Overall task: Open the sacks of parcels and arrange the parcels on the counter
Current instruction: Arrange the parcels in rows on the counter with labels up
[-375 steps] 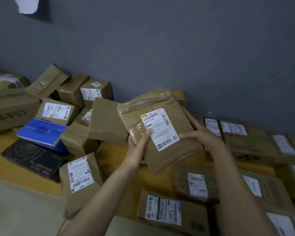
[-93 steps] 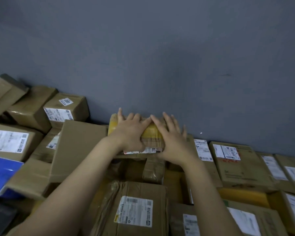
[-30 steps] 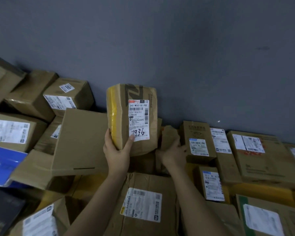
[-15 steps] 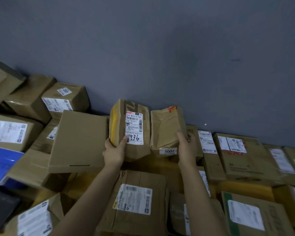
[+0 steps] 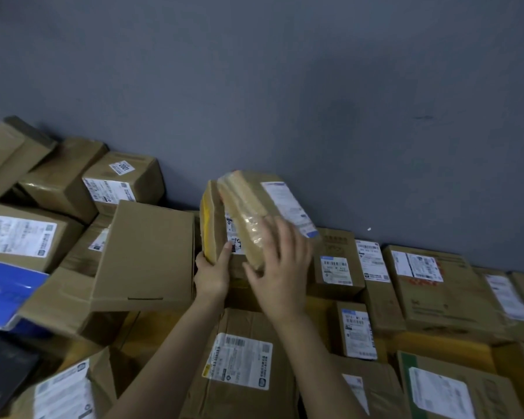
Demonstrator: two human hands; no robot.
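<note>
Left hand point(image 5: 212, 275) grips the yellow-edged parcel point(image 5: 211, 225); right hand point(image 5: 282, 267) presses flat on the taped parcel point(image 5: 248, 201). Best stand both upright, labels outward.

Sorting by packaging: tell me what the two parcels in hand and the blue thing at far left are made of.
Yellow-edged parcel, gripped by the left hand: matte brown cardboard, glossy yellow tape along one side. Taped parcel under the right hand: brown cardboard, seemingly, wrapped in clear shiny tape, wrinkled and glaring. Blue item: smooth with sheen, perhaps plastic or coated card.
</note>
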